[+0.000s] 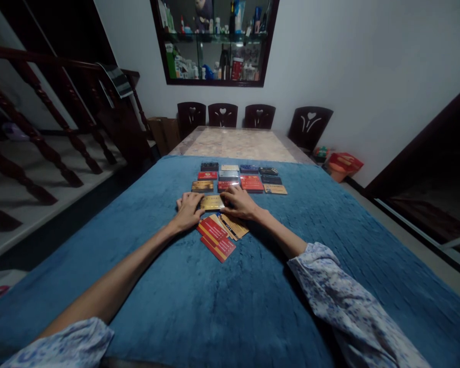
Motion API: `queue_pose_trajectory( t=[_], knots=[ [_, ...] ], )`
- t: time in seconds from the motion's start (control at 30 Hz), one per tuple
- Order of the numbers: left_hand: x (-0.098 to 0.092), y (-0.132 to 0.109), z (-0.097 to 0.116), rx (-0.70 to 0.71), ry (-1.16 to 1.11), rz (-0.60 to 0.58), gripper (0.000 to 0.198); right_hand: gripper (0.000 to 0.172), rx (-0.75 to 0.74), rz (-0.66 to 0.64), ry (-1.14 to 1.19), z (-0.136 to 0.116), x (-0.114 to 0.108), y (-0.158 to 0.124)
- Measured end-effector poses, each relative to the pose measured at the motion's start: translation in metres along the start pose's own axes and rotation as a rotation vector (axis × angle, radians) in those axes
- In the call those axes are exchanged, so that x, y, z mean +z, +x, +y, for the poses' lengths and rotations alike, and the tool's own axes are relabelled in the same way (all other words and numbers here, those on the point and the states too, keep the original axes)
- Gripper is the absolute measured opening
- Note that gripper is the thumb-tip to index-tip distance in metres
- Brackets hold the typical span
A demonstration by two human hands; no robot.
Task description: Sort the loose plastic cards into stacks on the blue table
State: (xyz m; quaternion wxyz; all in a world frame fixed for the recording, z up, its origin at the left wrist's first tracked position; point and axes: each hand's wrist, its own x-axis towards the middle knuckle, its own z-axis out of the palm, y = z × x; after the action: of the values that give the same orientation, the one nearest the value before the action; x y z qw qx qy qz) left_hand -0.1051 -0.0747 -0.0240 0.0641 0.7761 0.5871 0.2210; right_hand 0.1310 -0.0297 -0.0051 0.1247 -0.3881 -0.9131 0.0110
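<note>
A small stack of gold cards (pixel 212 202) lies on the blue cloth (pixel 168 286), between my two hands. My left hand (pixel 188 210) presses against its left side with the fingers curled. From the right, my right hand (pixel 239 203) grips the other end, its fingers covering that edge. Just below my hands, loose red cards (pixel 219 248) and tan cards (pixel 234 227) overlap in a spread pile. Beyond my hands stand rows of card stacks, among them a brown-gold stack (pixel 202 186), a red stack (pixel 252 183) and a tan card stack (pixel 275 189).
The cloth covers the near part of a marble-topped table (pixel 233 140). Dark chairs (pixel 223 115) stand at its far end, and a wooden railing (pixel 61 117) runs along the left. A glass-shelved cabinet (pixel 214 82) is set in the wall; a red bag (pixel 345 162) sits to the right.
</note>
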Motion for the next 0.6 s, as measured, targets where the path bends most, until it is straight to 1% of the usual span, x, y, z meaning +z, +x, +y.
queue_pose_trajectory(
  t=[0.23,0.43,0.6],
  knots=[
    [-0.010,0.009,-0.009,0.021,0.040,-0.016,0.050,0.054,0.023,-0.037,-0.018,-0.004,-0.011,0.009],
    [-0.023,0.022,-0.018,0.039,0.064,-0.031,0.052,0.053,0.028,-0.075,-0.084,-0.007,-0.025,0.026],
    [-0.031,0.036,-0.024,0.034,0.103,-0.072,0.051,0.053,0.037,-0.120,-0.123,-0.008,-0.033,0.042]
  ],
)
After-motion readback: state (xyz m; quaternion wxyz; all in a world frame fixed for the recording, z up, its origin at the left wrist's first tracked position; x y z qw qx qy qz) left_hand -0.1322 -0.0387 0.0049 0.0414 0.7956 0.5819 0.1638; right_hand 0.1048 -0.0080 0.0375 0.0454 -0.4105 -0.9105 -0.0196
